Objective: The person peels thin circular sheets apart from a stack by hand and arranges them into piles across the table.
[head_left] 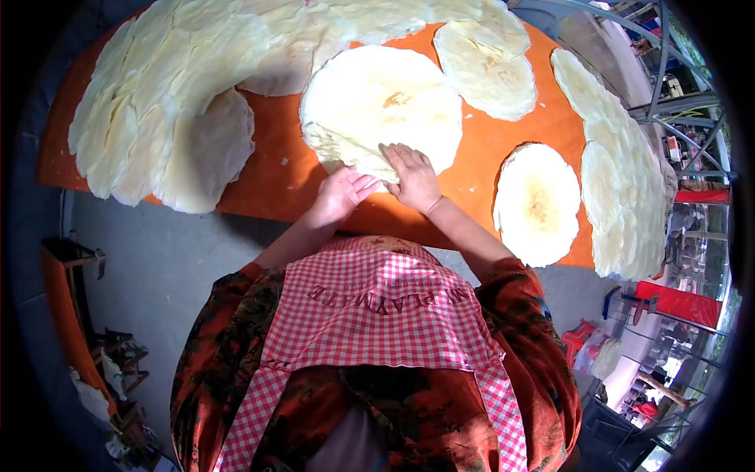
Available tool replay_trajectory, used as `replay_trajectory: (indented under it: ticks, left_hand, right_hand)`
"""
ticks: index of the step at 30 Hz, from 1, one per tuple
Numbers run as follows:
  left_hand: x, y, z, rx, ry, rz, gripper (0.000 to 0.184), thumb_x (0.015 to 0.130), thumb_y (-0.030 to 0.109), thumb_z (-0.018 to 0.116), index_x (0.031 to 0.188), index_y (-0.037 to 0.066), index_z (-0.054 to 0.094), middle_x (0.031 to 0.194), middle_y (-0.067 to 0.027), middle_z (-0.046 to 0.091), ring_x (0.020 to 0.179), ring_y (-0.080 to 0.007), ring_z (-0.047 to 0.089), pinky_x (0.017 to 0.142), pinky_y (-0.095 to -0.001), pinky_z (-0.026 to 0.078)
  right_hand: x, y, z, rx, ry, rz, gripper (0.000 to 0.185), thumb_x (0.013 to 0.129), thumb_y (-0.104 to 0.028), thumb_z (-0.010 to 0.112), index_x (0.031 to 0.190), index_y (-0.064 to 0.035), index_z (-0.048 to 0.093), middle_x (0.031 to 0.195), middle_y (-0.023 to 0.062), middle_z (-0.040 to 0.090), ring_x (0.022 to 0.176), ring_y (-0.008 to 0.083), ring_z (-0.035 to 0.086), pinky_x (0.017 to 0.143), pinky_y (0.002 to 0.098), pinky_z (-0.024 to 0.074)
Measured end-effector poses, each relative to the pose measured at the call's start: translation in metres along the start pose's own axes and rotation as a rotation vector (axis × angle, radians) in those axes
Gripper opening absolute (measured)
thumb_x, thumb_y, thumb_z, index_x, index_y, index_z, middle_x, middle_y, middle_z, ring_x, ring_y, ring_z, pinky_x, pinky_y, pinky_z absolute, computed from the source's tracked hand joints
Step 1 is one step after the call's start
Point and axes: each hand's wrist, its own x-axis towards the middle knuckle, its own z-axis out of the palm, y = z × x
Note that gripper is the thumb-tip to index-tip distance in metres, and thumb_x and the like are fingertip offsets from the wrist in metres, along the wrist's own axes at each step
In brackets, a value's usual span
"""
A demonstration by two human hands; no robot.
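A large pale flatbread (377,94) with browned spots lies in front of me on an orange table, and its near-left edge is wrinkled and folded. My right hand (413,177) rests on its near edge, with the fingers stretched flat over the top and the thumb apart. Just left of it, my left hand (346,194) is turned partly palm up at the same edge, fingers extended toward the right hand. Whether any of the bread's edge lies between the left fingers is hard to see. The fingertips of the two hands nearly meet.
Overlapping flatbreads (181,71) cover the table's left and far side. More lie in a row (621,181) along the right edge. A single round flatbread (539,204) sits near right, another pair (487,67) far right. The orange tabletop (271,169) ends close to my apron (377,307).
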Motion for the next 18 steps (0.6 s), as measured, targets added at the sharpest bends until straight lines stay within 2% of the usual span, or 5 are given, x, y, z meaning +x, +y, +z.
replay_trajectory:
  ticks: [3,9,12,18]
  left_hand:
    - [0.004,-0.001,-0.002,-0.018,-0.015,-0.021,0.026,0.09,0.013,0.045,0.11,-0.003,0.051,0.118,-0.0176,0.057,0.112,-0.0332,0.053,0.105,-0.0495,0.04]
    - [0.001,-0.002,-0.004,0.039,-0.045,-0.025,0.041,0.086,0.01,0.043,0.124,-0.006,0.044,0.127,-0.0196,0.053,0.118,-0.0339,0.051,0.105,-0.0489,0.04]
    - [0.001,-0.006,-0.003,0.063,-0.042,-0.029,0.046,0.085,0.009,0.043,0.128,-0.007,0.042,0.128,-0.0195,0.053,0.12,-0.0337,0.05,0.105,-0.0473,0.04]
    - [0.001,-0.003,-0.002,0.108,-0.052,-0.032,0.05,0.084,0.009,0.042,0.132,-0.008,0.039,0.131,-0.0187,0.051,0.121,-0.0324,0.05,0.106,-0.0447,0.04]
  right_hand:
    - [0.001,0.0,0.009,-0.005,-0.012,0.08,0.074,0.063,-0.018,0.074,0.131,-0.0069,0.047,0.127,0.0137,0.055,0.12,0.0283,0.051,0.098,0.0408,0.0391]
    - [-0.001,0.006,0.027,-0.074,0.15,-0.012,0.049,0.068,-0.007,0.063,0.117,-0.0054,0.059,0.119,0.0127,0.061,0.113,0.0279,0.056,0.093,0.04,0.0428]
    - [0.0,0.009,0.034,-0.133,0.2,-0.04,0.042,0.072,-0.006,0.057,0.113,-0.0054,0.061,0.116,0.0128,0.062,0.111,0.0277,0.058,0.091,0.04,0.0441]
    - [0.005,0.009,0.033,-0.13,0.222,-0.044,0.034,0.074,-0.008,0.056,0.108,-0.0061,0.064,0.115,0.0125,0.064,0.109,0.028,0.059,0.09,0.0397,0.0449]
